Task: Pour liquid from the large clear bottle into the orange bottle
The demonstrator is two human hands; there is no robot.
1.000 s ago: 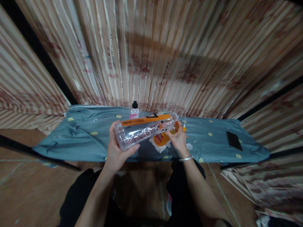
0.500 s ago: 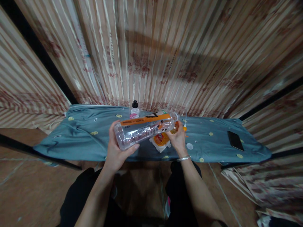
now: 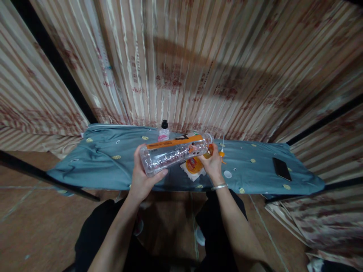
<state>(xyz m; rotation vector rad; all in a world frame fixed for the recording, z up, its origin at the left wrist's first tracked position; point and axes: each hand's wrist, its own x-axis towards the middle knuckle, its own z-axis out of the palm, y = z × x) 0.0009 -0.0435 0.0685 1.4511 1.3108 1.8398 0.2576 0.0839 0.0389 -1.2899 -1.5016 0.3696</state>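
Observation:
A large clear bottle (image 3: 172,154) with an orange label lies tilted across the middle, its mouth to the right and a little higher than its base. My left hand (image 3: 143,180) is wrapped round the base end. At the mouth end, my right hand (image 3: 212,163) holds the neck of an orange bottle (image 3: 194,165), which stands on a white cloth (image 3: 193,175). The mouths of the two bottles are close together; the clear bottle and my fingers partly hide where they meet.
Behind the clear bottle stands a small bottle (image 3: 163,133) with a black cap. An orange pump head (image 3: 222,153) and a white round cap (image 3: 227,174) lie right of my right hand. A dark phone (image 3: 281,169) rests farther right on the blue patterned cloth (image 3: 93,162).
The view has shifted slightly. Both hands keep their hold, and the clear bottle stays tilted at nearly the same angle.

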